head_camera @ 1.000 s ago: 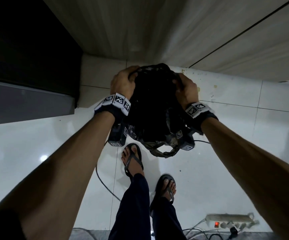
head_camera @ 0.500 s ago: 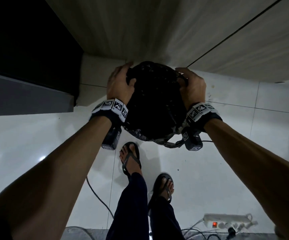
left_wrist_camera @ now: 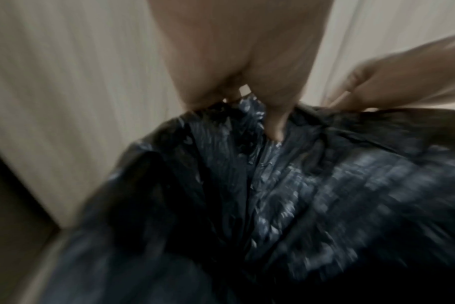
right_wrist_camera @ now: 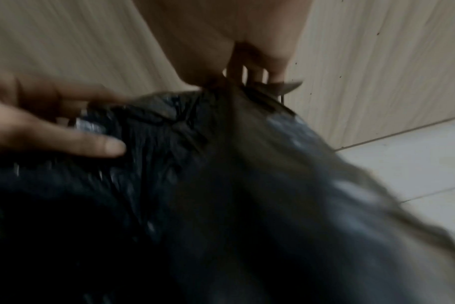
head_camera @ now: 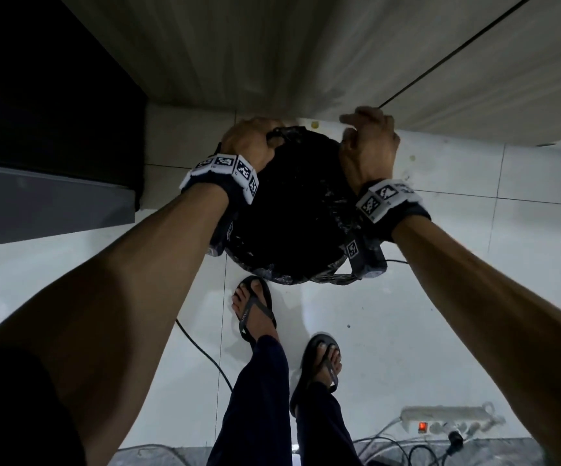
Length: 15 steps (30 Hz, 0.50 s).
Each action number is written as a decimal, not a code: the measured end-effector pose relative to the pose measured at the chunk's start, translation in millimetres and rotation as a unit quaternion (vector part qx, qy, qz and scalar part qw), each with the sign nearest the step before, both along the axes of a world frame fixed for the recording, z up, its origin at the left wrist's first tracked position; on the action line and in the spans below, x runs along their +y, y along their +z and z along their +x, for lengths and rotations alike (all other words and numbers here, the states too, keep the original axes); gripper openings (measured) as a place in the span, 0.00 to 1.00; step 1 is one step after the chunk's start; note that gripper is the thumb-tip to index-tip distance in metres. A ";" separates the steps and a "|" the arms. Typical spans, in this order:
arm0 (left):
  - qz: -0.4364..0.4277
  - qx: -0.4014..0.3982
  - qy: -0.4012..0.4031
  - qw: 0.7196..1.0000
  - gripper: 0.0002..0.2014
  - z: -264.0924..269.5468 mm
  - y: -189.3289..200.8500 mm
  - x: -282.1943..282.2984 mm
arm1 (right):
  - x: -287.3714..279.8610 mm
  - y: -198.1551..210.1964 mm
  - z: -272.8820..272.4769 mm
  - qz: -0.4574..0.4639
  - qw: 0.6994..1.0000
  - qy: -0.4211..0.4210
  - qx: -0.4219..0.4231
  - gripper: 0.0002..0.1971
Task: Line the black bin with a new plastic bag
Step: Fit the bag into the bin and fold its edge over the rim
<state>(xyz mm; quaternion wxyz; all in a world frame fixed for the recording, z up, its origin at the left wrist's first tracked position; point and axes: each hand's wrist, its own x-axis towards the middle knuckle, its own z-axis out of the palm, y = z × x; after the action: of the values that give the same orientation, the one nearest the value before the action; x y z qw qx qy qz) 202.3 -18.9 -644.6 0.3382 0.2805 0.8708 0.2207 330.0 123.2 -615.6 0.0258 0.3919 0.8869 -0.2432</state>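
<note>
dim indoor light | wrist views motion-blurred | head view edges stretched

A round black bin point(head_camera: 292, 213) stands on white floor tiles by a wood-grain wall, crinkled black plastic bag point(left_wrist_camera: 286, 185) draped over its rim.
</note>
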 end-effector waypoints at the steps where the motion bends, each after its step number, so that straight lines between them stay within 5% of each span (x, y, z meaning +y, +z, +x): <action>1: -0.007 -0.009 0.011 1.000 0.17 -0.3 -2.9 -2.6 | -6.4 0.9 0.8 0.010 0.998 0.031 0.060 0.20; 4: -0.012 -0.040 0.042 0.998 0.18 -0.7 -9.1 -10.4 | -29.3 -5.8 5.4 -0.025 0.987 0.120 0.103 0.18; 15: 0.085 -0.104 0.246 0.960 0.14 11.1 -11.1 -57.2 | -29.6 -18.8 49.0 -0.032 0.996 0.076 0.044 0.32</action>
<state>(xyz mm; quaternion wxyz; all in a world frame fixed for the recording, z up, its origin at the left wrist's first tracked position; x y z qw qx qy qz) 213.4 -76.0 -655.7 0.3370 0.0609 0.8511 0.3979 378.9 93.5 -634.5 0.0174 0.3110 0.9061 -0.2863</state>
